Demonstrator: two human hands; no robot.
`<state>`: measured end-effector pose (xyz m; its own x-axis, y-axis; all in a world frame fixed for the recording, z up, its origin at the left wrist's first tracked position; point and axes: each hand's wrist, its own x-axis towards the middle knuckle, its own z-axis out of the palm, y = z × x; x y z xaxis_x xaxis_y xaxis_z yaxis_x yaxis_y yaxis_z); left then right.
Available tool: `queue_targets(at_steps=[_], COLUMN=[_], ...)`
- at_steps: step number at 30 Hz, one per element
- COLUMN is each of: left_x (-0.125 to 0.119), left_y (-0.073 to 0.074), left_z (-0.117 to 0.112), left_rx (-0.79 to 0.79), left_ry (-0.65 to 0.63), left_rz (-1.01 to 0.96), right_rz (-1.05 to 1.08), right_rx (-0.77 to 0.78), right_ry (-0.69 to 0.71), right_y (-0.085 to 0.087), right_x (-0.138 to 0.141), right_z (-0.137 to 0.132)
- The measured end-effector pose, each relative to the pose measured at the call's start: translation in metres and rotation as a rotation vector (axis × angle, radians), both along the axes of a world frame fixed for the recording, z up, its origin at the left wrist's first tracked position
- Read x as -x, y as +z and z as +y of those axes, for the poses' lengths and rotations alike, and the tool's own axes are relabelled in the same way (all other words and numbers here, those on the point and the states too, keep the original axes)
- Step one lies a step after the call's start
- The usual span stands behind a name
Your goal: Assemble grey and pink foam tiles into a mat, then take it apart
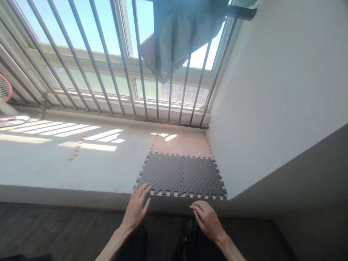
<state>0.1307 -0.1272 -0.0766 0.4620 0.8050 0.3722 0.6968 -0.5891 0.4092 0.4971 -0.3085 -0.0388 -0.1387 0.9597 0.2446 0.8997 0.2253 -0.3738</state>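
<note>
Here we are at a low concrete ledge under a barred window, with both hands right up at its front edge. The left hand is at the near corner of the dark grey foam mat, fingers spread, grip wide and holding nothing. Whether those fingertips actually touch the foam is too close to call from up here. The right hand hangs lower, just in front of the mat's near edge, with its grip loosely open, fingers gently curved, and it's empty too. The mat itself is two puzzle-edged tiles locked side by side, lying flat on the ledge, right beside the white wall. Butted up behind it on the window side sit two peach foam tiles, joined the same way. Out to the left, a thin peach foam edge strip lies on its own on the concrete, near stripes of sunlight. Up top, a grey-green cloth hangs against the window bars, a fan pokes in at the far left, and below the ledge runs a wood-look floor.
</note>
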Motion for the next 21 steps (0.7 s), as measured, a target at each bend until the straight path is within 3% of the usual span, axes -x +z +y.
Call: queue_targets(at_steps=[4, 6, 9, 17, 21], left_x=[0.066, 0.084, 0.096, 0.115, 0.098], left_y=[-0.021, -0.032, -0.035, -0.015, 0.0], left_z=[-0.063, -0.087, -0.105, -0.093, -0.069], left_rx=[0.244, 0.366, 0.428, 0.48, 0.465], left_ry=[0.099, 0.189, 0.319, 0.407, 0.404], left_rz=[-0.097, -0.156, -0.227, -0.122, -0.154], right_rz=[0.016, 0.038, 0.12, 0.236, 0.239], right_rx=[-0.081, -0.123, -0.068, 0.05, 0.051], right_ry=[-0.042, -0.129, -0.28, -0.313, -0.287], right_y=[-0.045, -0.064, -0.072, -0.062, -0.063], right_x=[0.004, 0.002, 0.003, 0.0, -0.001], right_z=[-0.072, -0.086, -0.087, -0.082, -0.078])
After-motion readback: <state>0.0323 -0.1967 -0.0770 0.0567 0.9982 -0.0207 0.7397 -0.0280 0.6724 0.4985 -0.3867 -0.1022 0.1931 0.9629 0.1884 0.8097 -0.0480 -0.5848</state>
